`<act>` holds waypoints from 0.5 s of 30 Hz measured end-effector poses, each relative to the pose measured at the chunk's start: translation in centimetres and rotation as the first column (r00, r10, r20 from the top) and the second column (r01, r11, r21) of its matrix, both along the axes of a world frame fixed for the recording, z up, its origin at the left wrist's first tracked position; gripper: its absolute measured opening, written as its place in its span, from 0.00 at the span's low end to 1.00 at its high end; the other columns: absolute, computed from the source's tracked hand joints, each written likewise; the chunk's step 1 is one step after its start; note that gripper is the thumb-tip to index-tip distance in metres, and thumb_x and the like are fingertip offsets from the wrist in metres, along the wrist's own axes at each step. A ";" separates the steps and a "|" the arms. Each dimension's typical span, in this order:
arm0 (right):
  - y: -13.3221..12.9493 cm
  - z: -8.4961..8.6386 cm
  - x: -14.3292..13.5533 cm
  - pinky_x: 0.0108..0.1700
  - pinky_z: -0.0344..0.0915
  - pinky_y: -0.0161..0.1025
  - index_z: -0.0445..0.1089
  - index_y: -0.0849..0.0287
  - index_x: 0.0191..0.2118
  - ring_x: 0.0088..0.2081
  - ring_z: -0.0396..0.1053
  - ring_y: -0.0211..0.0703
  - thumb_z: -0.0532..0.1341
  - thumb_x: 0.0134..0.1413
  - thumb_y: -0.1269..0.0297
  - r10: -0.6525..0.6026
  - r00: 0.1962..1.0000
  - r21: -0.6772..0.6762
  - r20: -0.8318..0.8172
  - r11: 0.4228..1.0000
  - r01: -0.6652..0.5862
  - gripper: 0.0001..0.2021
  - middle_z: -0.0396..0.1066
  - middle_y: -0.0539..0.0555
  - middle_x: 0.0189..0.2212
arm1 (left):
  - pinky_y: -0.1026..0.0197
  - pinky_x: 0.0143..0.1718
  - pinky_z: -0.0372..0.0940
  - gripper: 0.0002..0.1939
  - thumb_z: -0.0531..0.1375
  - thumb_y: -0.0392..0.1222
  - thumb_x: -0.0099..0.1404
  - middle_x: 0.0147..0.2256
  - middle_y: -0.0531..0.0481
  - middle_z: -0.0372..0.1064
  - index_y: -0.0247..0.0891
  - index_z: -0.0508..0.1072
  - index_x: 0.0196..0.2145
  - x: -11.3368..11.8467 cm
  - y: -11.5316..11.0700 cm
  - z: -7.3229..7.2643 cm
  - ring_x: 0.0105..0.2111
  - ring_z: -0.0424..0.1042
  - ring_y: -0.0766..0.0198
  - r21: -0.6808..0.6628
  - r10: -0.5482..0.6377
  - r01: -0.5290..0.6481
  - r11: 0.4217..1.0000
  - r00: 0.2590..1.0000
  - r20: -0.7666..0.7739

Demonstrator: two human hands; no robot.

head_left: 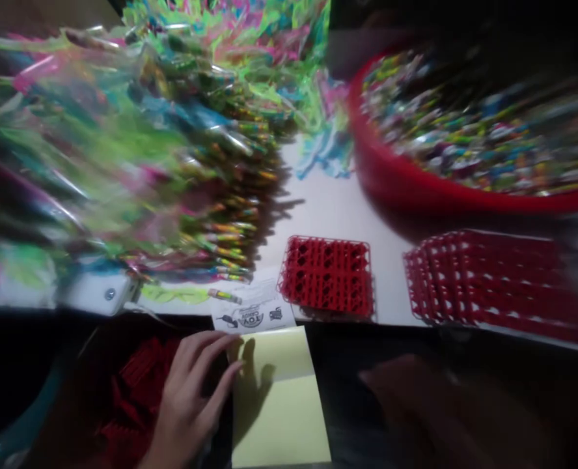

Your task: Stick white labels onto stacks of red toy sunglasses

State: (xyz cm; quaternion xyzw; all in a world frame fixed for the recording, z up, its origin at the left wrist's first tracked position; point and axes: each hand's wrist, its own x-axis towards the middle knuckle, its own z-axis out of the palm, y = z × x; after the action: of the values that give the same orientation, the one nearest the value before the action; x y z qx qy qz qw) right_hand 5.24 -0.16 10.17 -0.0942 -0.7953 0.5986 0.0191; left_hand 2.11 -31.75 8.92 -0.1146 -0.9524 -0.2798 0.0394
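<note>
My left hand (196,384) is at the left edge of a pale yellow paper sheet (282,417), its fingertips touching the sheet's upper left part and its fingers apart. A crease crosses the sheet. My right hand (416,397) is dark and blurred at the lower right, away from the sheet; its fingers are too smeared to read. Above the sheet, a printed white paper (254,316) lies at the table's front edge. A stack of red plastic lattice pieces (325,277) sits behind it to the right.
Many colourful wrapped sticks (172,150) are piled at the left and back. A red tub (391,172) of small colourful items stands at the back right. More red lattice pieces (504,280) lie right. A white device (98,290) and red pieces (137,391) are at left.
</note>
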 end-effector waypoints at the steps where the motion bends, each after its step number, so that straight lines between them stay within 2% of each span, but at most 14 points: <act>1: -1.1 -0.7 0.3 0.49 0.81 0.47 0.80 0.50 0.51 0.45 0.81 0.47 0.66 0.73 0.57 0.072 0.997 0.062 -0.025 0.996 -0.071 0.08 0.82 0.54 0.46 | 0.54 0.56 0.75 0.15 0.69 0.43 0.74 0.51 0.46 0.80 0.46 0.81 0.56 0.0 0.0 -0.7 0.51 0.80 0.52 -0.034 -0.034 0.034 0.999 0.999 -0.005; 3: -2.9 -2.1 0.1 0.49 0.81 0.45 0.80 0.48 0.49 0.46 0.82 0.49 0.63 0.72 0.65 0.195 0.979 0.211 -0.060 0.961 -0.179 0.08 0.82 0.53 0.44 | 0.49 0.59 0.73 0.21 0.71 0.43 0.71 0.54 0.43 0.79 0.45 0.80 0.60 0.0 0.1 -2.1 0.54 0.78 0.48 -0.089 -0.076 0.075 0.993 0.997 -0.005; 4: -3.6 -2.8 -0.2 0.49 0.82 0.45 0.79 0.48 0.51 0.48 0.83 0.49 0.61 0.72 0.68 0.235 0.970 0.276 -0.063 0.938 -0.209 0.11 0.82 0.53 0.46 | 0.48 0.59 0.73 0.21 0.71 0.43 0.71 0.54 0.42 0.78 0.45 0.80 0.60 -0.1 0.2 -2.6 0.55 0.77 0.48 -0.109 -0.089 0.087 0.990 0.996 -0.008; 7: -4.9 -4.5 -1.0 0.53 0.82 0.51 0.75 0.55 0.59 0.53 0.82 0.54 0.60 0.72 0.69 0.251 0.967 0.384 -0.040 0.897 -0.217 0.14 0.79 0.60 0.54 | 0.50 0.54 0.73 0.11 0.68 0.38 0.74 0.51 0.43 0.79 0.46 0.82 0.53 -0.6 0.3 -3.5 0.52 0.76 0.49 -0.127 -0.123 0.119 0.985 0.992 -0.022; 10: -5.4 -5.0 -1.0 0.51 0.83 0.49 0.72 0.56 0.63 0.53 0.83 0.53 0.61 0.73 0.67 0.263 0.964 0.430 -0.031 0.875 -0.224 0.16 0.79 0.62 0.57 | 0.53 0.50 0.74 0.09 0.65 0.35 0.76 0.48 0.46 0.80 0.47 0.81 0.48 -1.0 0.5 -3.0 0.48 0.77 0.52 -0.096 -0.154 0.151 0.984 0.988 -0.026; 13: -5.6 -5.2 -0.6 0.51 0.83 0.48 0.71 0.56 0.63 0.55 0.83 0.55 0.61 0.73 0.67 0.254 0.967 0.437 -0.025 0.873 -0.218 0.16 0.79 0.62 0.58 | 0.56 0.48 0.75 0.11 0.64 0.34 0.76 0.46 0.47 0.79 0.46 0.79 0.52 -0.6 1.2 -2.0 0.45 0.78 0.55 -0.036 -0.157 0.156 0.987 0.987 -0.021; 15: -5.9 -5.3 -0.6 0.47 0.84 0.46 0.71 0.57 0.63 0.51 0.85 0.54 0.60 0.74 0.67 0.227 0.974 0.421 -0.017 0.885 -0.199 0.16 0.80 0.62 0.55 | 0.58 0.48 0.76 0.13 0.63 0.34 0.77 0.46 0.47 0.79 0.44 0.77 0.55 0.0 1.9 -1.7 0.46 0.80 0.57 0.012 -0.155 0.155 0.988 0.988 0.003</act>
State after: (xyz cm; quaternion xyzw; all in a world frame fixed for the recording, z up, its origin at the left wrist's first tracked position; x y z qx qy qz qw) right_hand 4.67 -6.09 4.88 0.0199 -0.9089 0.4165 -0.0011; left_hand 2.15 -29.84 7.19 -0.1873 -0.9390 -0.2881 0.0165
